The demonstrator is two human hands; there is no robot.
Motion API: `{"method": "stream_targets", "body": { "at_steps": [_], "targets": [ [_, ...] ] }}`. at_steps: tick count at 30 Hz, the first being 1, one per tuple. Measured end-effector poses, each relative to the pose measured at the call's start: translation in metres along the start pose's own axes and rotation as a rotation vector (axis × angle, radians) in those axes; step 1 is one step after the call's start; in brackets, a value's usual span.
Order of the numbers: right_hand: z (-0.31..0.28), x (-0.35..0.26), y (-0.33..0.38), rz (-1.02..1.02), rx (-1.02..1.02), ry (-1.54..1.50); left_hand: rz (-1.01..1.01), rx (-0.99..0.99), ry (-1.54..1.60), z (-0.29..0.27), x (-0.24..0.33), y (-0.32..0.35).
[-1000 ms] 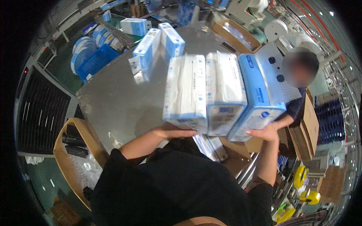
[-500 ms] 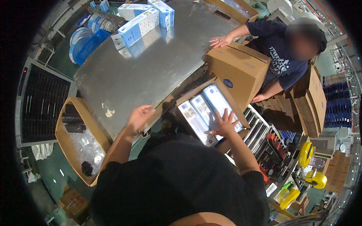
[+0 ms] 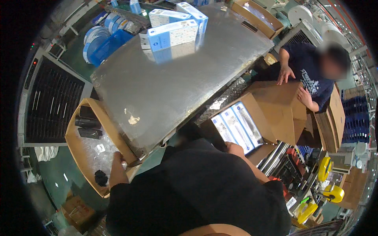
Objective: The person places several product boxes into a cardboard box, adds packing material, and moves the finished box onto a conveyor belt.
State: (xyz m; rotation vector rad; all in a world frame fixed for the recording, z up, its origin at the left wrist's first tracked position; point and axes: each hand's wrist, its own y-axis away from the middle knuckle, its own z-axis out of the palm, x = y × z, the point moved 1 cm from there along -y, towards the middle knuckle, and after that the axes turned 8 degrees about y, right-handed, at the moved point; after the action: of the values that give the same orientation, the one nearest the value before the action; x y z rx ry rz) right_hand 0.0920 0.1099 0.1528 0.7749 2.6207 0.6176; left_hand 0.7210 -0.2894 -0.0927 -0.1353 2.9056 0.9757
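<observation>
My left hand [image 3: 118, 164] is over the right edge of an open carton [image 3: 73, 133] of clear plastic packaging [image 3: 92, 151], beside the table corner. Its fingers look curled, and what they hold, if anything, I cannot make out. My right hand [image 3: 234, 149] is at the near side of another open carton [image 3: 262, 122], its fingers mostly hidden. Blue-and-white boxes [image 3: 236, 126] lie side by side in that carton. Across from me, a co-worker's hands [image 3: 286, 74] touch a larger brown carton [image 3: 275, 104] with raised flaps.
Several blue-and-white boxes [image 3: 173, 34] stand at the far side of the metal table [image 3: 177, 78]. A blue basket [image 3: 112, 47] is beyond its left edge. A roller conveyor [image 3: 277, 157] with yellow tape rolls [image 3: 334, 194] is at the right. Flattened cartons [image 3: 328, 122] lean behind the co-worker.
My left hand has dropped from the table edge to the plastic-filled carton. My right hand has left the box tops for the carton's near side. The co-worker's hands and large carton have shifted.
</observation>
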Motion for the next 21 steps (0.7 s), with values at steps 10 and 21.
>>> {"method": "stream_targets", "body": {
  "at_steps": [10, 21],
  "targets": [
    [-0.007, 0.018, 0.019, 0.08, -0.097, 0.077, -0.011, 0.425, 0.89, -0.108, -0.012, 0.085],
    [-0.044, -0.006, 0.021, -0.05, 0.494, -0.348, -0.161, 0.888, 1.62, -0.179, 0.015, 0.057]
  ]
}}
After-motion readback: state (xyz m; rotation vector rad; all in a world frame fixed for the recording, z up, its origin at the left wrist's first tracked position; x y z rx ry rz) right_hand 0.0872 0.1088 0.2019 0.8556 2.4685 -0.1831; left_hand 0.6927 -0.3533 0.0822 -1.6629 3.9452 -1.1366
